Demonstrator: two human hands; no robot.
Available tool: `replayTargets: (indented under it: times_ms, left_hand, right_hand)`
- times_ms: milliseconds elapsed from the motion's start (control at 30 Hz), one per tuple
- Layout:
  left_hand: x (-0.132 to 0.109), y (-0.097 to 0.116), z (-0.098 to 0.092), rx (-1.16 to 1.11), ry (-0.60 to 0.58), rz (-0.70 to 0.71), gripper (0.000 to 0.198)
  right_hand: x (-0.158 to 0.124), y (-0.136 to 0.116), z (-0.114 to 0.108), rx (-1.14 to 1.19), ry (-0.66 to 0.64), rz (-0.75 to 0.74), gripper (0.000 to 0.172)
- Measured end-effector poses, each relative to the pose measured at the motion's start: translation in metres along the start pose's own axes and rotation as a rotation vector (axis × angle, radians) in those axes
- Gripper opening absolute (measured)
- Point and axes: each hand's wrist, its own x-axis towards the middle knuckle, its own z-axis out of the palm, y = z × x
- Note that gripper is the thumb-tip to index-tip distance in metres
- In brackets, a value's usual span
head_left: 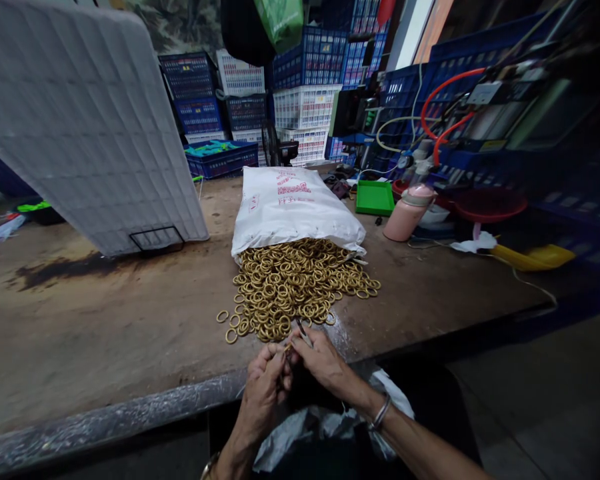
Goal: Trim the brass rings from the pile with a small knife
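A heap of brass-coloured rings [285,283] spills from the mouth of a white woven sack [295,207] onto the table. Just in front of the heap, over the table's near edge, my two hands meet. My left hand [266,383] is closed in a pinch at a brass-coloured ring [288,347], mostly covered by fingers. My right hand [325,363] is closed around a slim, knife-like tool [304,333] whose dark tip points up toward the heap. Its fingertips also touch the ring. How the tool's lower end sits is hidden in the palm.
A tall pale ribbed panel [95,127] stands at left on a wire stand [157,239]. To the right are a green tray [375,197], a pink bottle [410,212], a yellow scoop [533,257] and a machine with orange hoses [433,100]. Stacked crates [307,107] fill the back.
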Motion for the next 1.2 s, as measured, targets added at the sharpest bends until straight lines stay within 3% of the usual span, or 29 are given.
replayTargets:
  times_ms: [100,233,367,567,800,900,1033,1100,1200]
  left_hand:
    - [0.001,0.000,0.001,-0.017,0.039,-0.003,0.034]
    - [0.004,0.002,0.004,-0.035,0.060,0.011,0.037]
    - [0.005,0.000,0.003,-0.034,0.061,0.026,0.037]
    - [0.010,-0.009,-0.003,0.021,0.022,0.077,0.031]
    - [0.002,-0.002,-0.002,0.047,0.076,0.021,0.033]
    - [-0.013,-0.003,0.001,0.077,-0.014,-0.037,0.033]
    - [-0.027,-0.022,0.001,0.045,-0.173,-0.147,0.037]
    - [-0.026,-0.037,-0.002,-0.028,-0.137,-0.276,0.032]
    - [-0.016,-0.060,-0.011,-0.150,0.014,-0.449,0.023]
  right_hand:
    - [-0.003,0.002,-0.003,-0.181,0.033,-0.042,0.018]
    - [-0.010,0.004,-0.005,-0.428,-0.051,-0.166,0.017]
    - [-0.012,0.005,-0.004,-0.601,-0.085,-0.175,0.024]
    - [-0.010,0.005,-0.003,-0.695,-0.096,-0.184,0.024]
    - [-0.011,0.009,-0.002,-0.796,-0.105,-0.162,0.029]
    - [-0.005,0.014,-0.008,-0.843,-0.048,-0.129,0.029]
    - [0.007,0.018,-0.018,-0.882,0.039,-0.065,0.025]
    - [0.012,0.022,-0.017,-0.864,0.069,-0.105,0.022]
    - [0.018,0.025,-0.008,-0.822,0.124,-0.130,0.017]
